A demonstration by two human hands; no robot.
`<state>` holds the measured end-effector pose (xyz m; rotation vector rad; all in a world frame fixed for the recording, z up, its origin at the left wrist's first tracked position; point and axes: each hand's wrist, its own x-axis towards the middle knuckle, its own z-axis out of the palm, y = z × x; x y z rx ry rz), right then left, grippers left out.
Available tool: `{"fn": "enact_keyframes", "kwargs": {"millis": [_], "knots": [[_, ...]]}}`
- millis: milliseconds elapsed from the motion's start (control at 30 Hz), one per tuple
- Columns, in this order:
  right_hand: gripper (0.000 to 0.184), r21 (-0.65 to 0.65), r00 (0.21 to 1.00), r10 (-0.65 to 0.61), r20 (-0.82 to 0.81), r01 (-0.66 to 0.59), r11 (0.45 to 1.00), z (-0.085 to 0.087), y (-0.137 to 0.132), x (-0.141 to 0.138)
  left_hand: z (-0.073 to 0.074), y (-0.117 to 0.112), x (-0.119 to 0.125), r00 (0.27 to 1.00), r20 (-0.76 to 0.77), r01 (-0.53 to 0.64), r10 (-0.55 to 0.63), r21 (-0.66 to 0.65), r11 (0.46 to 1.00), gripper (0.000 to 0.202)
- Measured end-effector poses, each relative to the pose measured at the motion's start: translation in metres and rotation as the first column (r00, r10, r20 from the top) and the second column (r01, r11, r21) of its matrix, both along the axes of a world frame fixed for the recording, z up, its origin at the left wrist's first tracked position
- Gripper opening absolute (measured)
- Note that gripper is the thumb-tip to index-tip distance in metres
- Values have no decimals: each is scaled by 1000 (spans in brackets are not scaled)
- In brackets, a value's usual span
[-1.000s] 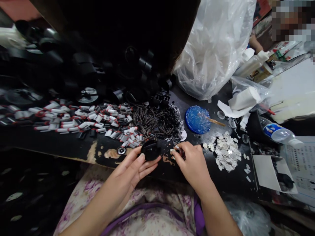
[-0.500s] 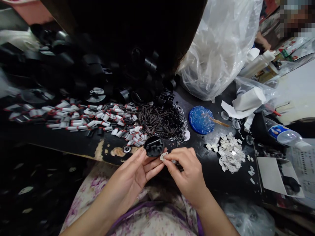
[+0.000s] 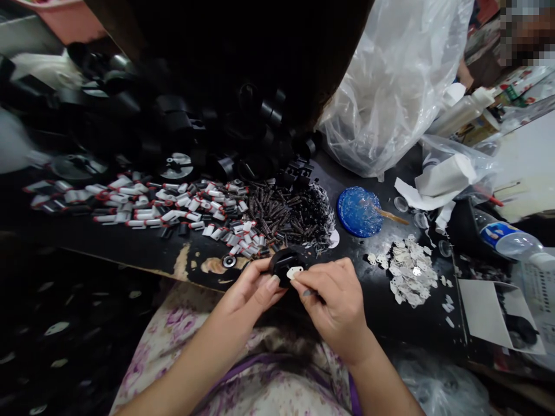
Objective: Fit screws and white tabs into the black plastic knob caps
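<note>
One round black part (image 3: pixel 281 259), gripped in the left hand (image 3: pixel 248 296), has at its face a small white plate (image 3: pixel 295 271) pinched by the right hand (image 3: pixel 337 297) (similar plates (image 3: pixel 411 273) lie heaped to the right).

Bare counter (image 3: pixel 378 306) lies between the right hand (image 3: pixel 333 293) and white plates (image 3: pixel 411 273). Ahead, springs (image 3: pixel 271 215) and a blue disc (image 3: pixel 356 212) obstruct.

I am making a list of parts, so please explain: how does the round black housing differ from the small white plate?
The round black housing is clearly larger than the small white plate. The housing is black with a raised rim; the plate is whitish and looks flat. The left hand holds the housing; the right hand pinches the plate. Both are held close together.
</note>
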<state>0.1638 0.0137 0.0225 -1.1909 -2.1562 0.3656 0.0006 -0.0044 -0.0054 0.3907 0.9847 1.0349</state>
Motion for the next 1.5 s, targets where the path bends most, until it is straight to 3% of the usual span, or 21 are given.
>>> {"fn": "enact_keyframes", "kwargs": {"millis": [367,633,733,833,933,1033,1067,1100,1133,1167,1267,1400,1500], "knots": [[17,-25,1000,5,-11,-5,1000,-1,-3,1,-2,-4,1,999,19,34,-35,29,999,25],[10,-73,993,-116,-20,114,991,-2,-20,-14,-13,-5,12,995,-26,-91,92,29,995,14],[11,-118,990,-125,-59,118,986,-5,-24,-20,-8,-6,13,990,-71,-118,119,20,993,12],[9,-172,989,-97,-113,77,982,-7,-22,-28,1,-9,1,984,-130,-118,120,25,993,6],[10,-285,982,73,-173,-121,951,-1,-18,-40,-6,-26,-34,952,-286,-104,113,46,993,12],[15,-303,909,297,-294,-383,873,10,-11,-47,-37,-55,-96,810,-575,-147,114,-11,989,27],[16,-293,891,311,-331,-411,864,12,-8,-47,-48,-63,-119,706,-693,-196,144,4,981,35],[16,-298,890,286,-354,-397,868,13,-6,-47,-58,-70,-140,529,-825,-254,200,71,965,41],[15,-322,903,234,-361,-356,878,14,-3,-47,-63,-73,-158,364,-910,-210,197,126,969,44],[14,-360,920,175,-349,-304,882,13,0,-46,-65,-71,-171,290,-930,-204,224,169,964,46],[15,-442,949,118,-291,-243,864,8,4,-49,-45,-38,-179,190,-920,-52,342,339,939,44],[14,-416,944,232,-233,-312,854,2,1,-53,-5,60,-155,141,-886,270,442,464,843,32],[16,-442,963,225,-148,-268,856,-4,0,-49,4,121,-144,89,-869,385,487,481,788,34]]}}
